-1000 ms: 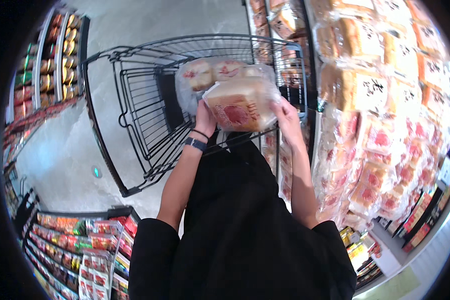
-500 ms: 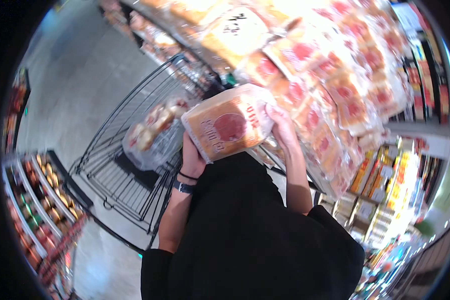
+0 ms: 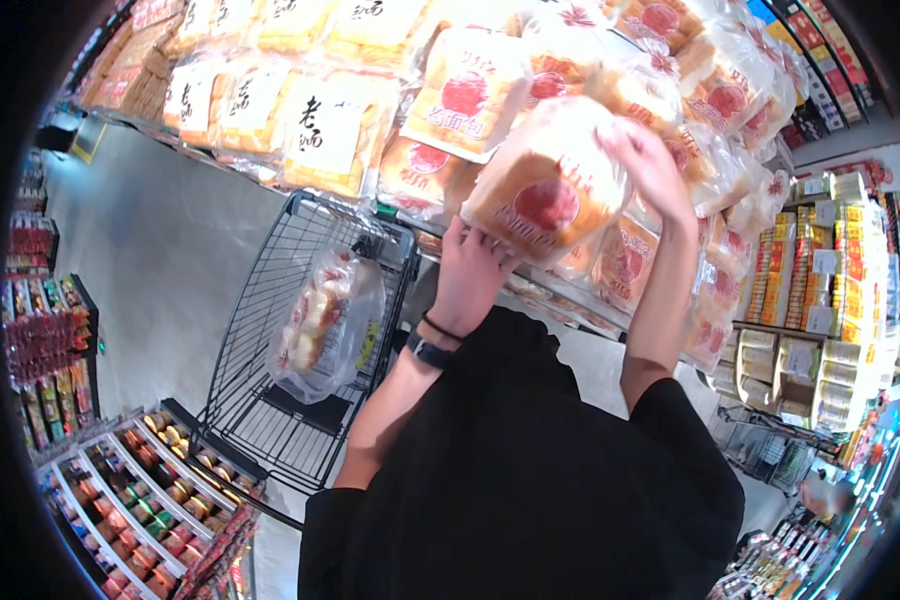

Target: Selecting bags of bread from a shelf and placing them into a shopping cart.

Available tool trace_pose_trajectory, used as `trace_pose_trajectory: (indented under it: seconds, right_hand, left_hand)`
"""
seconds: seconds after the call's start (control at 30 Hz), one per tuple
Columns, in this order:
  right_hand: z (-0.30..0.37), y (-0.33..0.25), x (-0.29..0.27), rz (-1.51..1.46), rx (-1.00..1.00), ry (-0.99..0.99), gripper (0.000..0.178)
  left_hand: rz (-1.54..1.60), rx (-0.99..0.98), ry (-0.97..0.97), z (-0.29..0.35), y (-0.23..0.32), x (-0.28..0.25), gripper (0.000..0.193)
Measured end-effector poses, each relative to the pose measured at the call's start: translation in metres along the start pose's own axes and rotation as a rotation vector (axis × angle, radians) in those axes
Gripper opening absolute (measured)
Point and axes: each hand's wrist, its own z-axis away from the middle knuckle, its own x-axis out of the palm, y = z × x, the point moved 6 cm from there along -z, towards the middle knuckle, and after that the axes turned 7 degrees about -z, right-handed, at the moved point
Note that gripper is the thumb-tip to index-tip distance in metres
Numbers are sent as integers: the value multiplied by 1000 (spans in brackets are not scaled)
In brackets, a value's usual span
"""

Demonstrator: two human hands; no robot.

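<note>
A bagged loaf of bread (image 3: 535, 185), in clear plastic with a red round print, is held out over the edge of the bread display. My right hand (image 3: 650, 165) grips the gathered upper right end of its bag. At the loaf's lower left edge, my left hand (image 3: 470, 270) supports it from below, fingers bent against the plastic. More bagged loaves (image 3: 465, 90) with the same red print lie behind and around it in the display.
To the left stands a black wire shopping cart (image 3: 240, 350) with a clear bag of buns (image 3: 315, 320) in it. White-labelled bread packs (image 3: 320, 130) line the display's left part. Tiered shelves of small goods (image 3: 150, 500) are at lower left, stacked yellow boxes (image 3: 805, 270) at right.
The loaf and both hands have moved right, away from the cart and closer over the display. The view has turned, bringing more of the display's left part into sight.
</note>
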Motion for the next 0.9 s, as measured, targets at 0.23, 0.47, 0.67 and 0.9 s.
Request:
trace_pose_trajectory:
  seconds: [0.23,0.47,0.67,0.9]
  right_hand:
    - [-98,37,-55,520,57,-110,30]
    - [-105,43,-45,732,-227,115,35]
    - [-92,42,-46,720,-394,381,35]
    - [-69,44,-46,587,-570,546,38]
  left_hand:
    - [130,-33,7,-94,-26,26,71]
    - [59,70,129,-131,-30,8,72]
    - [34,36,211,-131,-31,-1,70]
    - [-60,86,265,-103,-35,21,69]
